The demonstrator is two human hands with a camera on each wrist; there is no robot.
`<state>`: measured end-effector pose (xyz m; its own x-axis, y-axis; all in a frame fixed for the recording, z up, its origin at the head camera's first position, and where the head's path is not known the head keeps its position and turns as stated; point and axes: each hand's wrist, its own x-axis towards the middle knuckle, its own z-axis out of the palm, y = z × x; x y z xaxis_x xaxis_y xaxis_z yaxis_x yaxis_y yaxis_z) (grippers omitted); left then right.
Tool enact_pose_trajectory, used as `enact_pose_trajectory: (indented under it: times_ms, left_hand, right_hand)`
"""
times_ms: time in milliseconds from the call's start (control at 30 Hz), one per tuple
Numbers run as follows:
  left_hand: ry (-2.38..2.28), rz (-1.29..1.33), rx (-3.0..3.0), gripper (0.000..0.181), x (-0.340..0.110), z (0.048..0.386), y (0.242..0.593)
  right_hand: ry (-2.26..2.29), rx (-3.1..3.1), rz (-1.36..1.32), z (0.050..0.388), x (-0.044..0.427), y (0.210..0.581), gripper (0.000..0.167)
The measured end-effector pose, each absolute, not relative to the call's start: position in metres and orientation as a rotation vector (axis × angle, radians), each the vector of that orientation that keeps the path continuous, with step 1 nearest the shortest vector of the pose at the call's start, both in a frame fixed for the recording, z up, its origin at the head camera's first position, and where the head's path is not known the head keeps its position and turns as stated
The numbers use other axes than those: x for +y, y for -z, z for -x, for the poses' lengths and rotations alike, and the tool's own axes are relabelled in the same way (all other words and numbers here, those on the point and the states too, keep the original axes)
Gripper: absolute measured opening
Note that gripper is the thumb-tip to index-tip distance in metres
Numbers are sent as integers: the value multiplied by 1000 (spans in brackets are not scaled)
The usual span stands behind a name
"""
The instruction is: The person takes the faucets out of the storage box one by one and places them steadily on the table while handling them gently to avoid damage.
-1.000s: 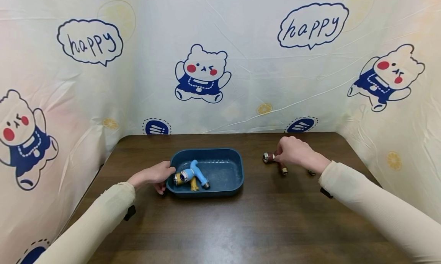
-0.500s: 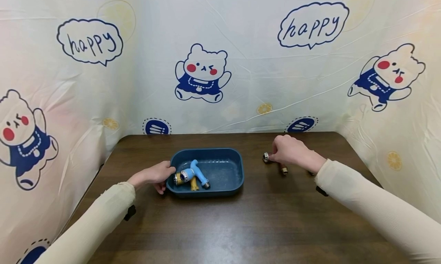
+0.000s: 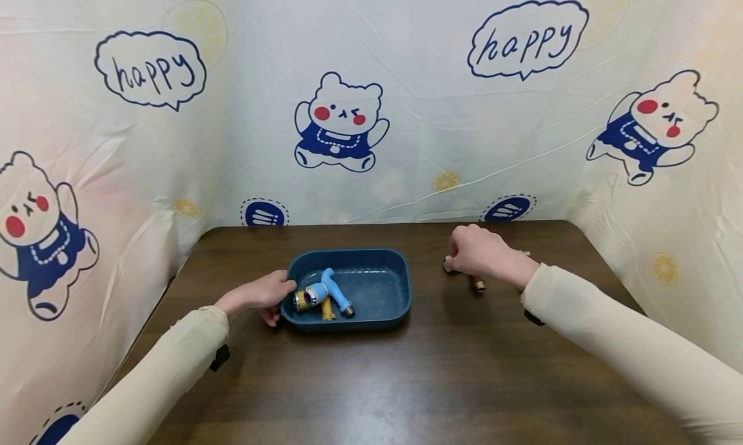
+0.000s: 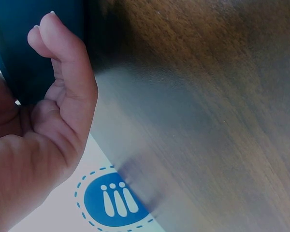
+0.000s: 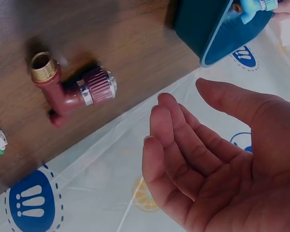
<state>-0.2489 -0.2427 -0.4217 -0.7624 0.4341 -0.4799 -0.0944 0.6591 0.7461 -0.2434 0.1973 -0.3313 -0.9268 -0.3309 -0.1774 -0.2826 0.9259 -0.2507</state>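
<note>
Well, the left hand (image 3: 261, 294) pinches a blue tub (image 3: 348, 326) by its edge — a yellow tap (image 3: 328, 311) and a blue tap (image 3: 333, 287) lie inside. Farther right, a red tap (image 5: 65, 99) sits on the table (image 3: 348, 393) — the right hand (image 3: 479, 251) hovers by it, thumb and fingers apart.

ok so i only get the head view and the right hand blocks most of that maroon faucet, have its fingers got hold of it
Observer: No. The right wrist view shows the right hand with its thumb and fingers apart and nothing between them; the maroon faucet lies clear of them in that picture.

Operator: and what sort of handle is it, the hand covers that for me

Observer: It is a ridged knob in much the same maroon as the body.
</note>
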Motion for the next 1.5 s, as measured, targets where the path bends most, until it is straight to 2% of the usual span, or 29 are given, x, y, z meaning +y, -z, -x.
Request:
enact_pose_trajectory:
  times_ms: [233,633,1500]
  left_hand:
    - [-1035,-189,2253,30,-236,247,420]
    - [-1044,-261,2216,30,-243,250,423]
    - [-1048,-165,2260,26,-233,243,416]
  right_hand:
    - [319,2879,454,245,191,330,15]
    - [318,2885,520,246,178,328,17]
    - [328,2888,570,248,152,328,14]
